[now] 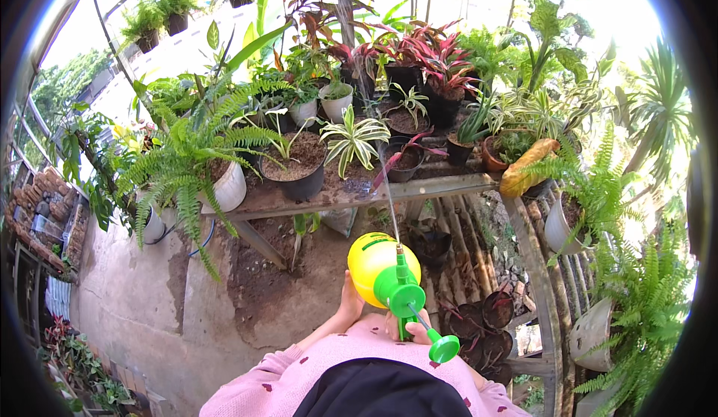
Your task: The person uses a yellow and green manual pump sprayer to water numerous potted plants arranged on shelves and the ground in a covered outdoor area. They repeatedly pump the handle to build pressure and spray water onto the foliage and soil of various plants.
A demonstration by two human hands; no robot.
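A yellow and green pump pressure sprayer [383,268] is held between both hands before my body. My left hand [351,299] supports the yellow bottle from its left side. My right hand [412,330] is wrapped around the green handle, partly hidden by the sprayer head; the pump rod and its round green knob stick out beside it. From the brass nozzle [399,247] a thin stream of water rises towards the potted plants beyond. Nearest the stream are a variegated striped-leaf plant [354,139] and a black pot with a dark red-leaved plant [405,162].
A wooden plant bench [359,197] spans the front, crowded with pots. At left a large fern [188,156] overhangs its edge. A curved wooden rail [535,271] runs down the right, with hanging white fern pots [593,333] beyond. Black pots [482,327] stand low at right.
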